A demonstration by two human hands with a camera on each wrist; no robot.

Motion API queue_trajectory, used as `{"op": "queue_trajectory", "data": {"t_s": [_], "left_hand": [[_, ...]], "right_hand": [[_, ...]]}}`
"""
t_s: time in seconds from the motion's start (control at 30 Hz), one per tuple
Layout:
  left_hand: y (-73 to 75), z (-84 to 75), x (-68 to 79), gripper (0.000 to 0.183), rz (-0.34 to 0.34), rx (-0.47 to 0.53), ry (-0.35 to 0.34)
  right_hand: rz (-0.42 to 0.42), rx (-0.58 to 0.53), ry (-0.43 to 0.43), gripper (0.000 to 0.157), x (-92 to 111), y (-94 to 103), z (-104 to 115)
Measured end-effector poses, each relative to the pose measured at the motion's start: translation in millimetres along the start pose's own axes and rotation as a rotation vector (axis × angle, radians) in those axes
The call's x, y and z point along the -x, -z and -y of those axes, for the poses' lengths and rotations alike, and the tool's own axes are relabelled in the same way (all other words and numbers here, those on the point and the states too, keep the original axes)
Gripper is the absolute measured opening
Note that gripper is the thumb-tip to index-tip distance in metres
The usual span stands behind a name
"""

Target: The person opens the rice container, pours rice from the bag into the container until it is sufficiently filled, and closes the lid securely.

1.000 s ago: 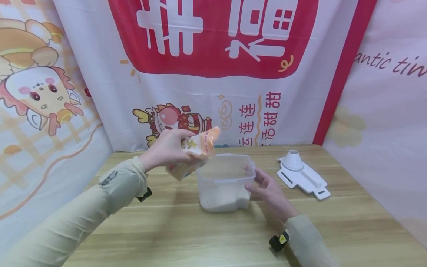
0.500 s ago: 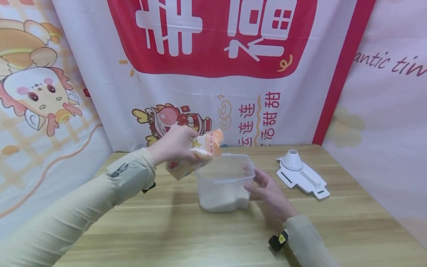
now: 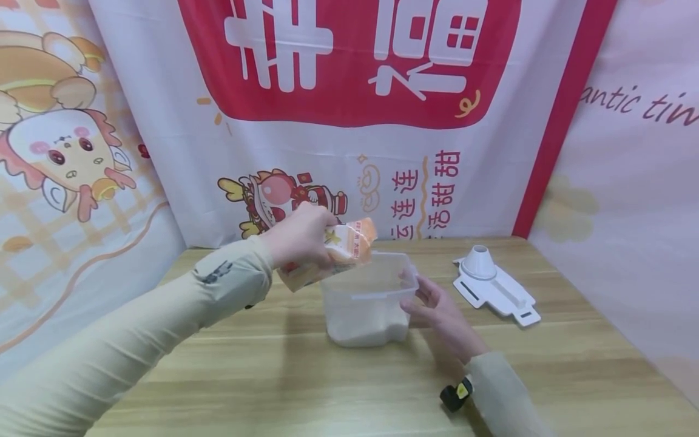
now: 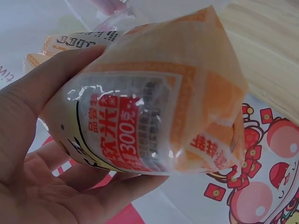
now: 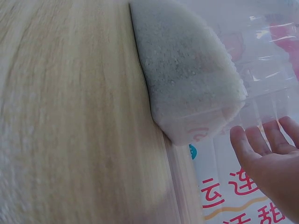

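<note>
Head view: the bag [image 3: 352, 241] is held at the left rim of the tub [image 3: 377, 296], its long axis slanting from lower left to upper right, orange end pointing right. The left hand [image 3: 303, 237] grips it, fingers and thumb curled round. Toward the tabletop's [image 3: 235, 376] far edge, the right hand's [image 3: 439, 308] relaxed, parted fingers seem to touch the tub's right side.

Head looks forward, down; wrists close up; head, right share container [image 3: 367, 315].
</note>
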State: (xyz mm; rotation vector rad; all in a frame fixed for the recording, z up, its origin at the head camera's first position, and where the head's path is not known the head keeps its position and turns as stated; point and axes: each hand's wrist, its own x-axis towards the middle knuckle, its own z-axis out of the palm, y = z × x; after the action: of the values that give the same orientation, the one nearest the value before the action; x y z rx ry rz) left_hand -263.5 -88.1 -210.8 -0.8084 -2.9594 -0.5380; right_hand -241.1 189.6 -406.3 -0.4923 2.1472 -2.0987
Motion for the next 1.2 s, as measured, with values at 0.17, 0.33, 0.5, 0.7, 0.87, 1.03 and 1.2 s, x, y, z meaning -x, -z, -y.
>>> {"op": "queue_trajectory", "data": {"t_s": [0.17,0.33,0.5,0.7,0.87,1.03,1.2], "left_hand": [[0.5,-4.6,-0.3,0.040,0.020,-0.007,0.043],[0.6,-10.3,-3.0,0.040,0.034,-0.053,0.023],[0.5,-13.0,-3.5,0.040,0.044,-0.074,0.015],[-1.6,-13.2,-4.1,0.038,0.030,-0.100,0.011],[-4.2,-18.6,-6.3,0.042,0.033,-0.095,0.014],[-7.4,-22.8,-6.3,0.040,0.038,-0.140,0.021],[-11.1,-26.7,-8.2,0.037,0.031,-0.242,0.035]], "right_hand": [[0.011,-0.003,-0.004,0.075,-2,-0.2,-1],[0.005,0.006,-0.014,0.075,-2,1.1,0],[0.004,0.028,-0.040,0.075,-2,2.5,2],[0.027,0.029,-0.024,0.075,-4,3.3,3],[0.029,0.017,0.000,0.076,-2,4.0,3],[0.025,0.013,-0.008,0.079,-2,2.9,3],[0.026,0.005,-0.009,0.080,-3,1.7,3]]}}
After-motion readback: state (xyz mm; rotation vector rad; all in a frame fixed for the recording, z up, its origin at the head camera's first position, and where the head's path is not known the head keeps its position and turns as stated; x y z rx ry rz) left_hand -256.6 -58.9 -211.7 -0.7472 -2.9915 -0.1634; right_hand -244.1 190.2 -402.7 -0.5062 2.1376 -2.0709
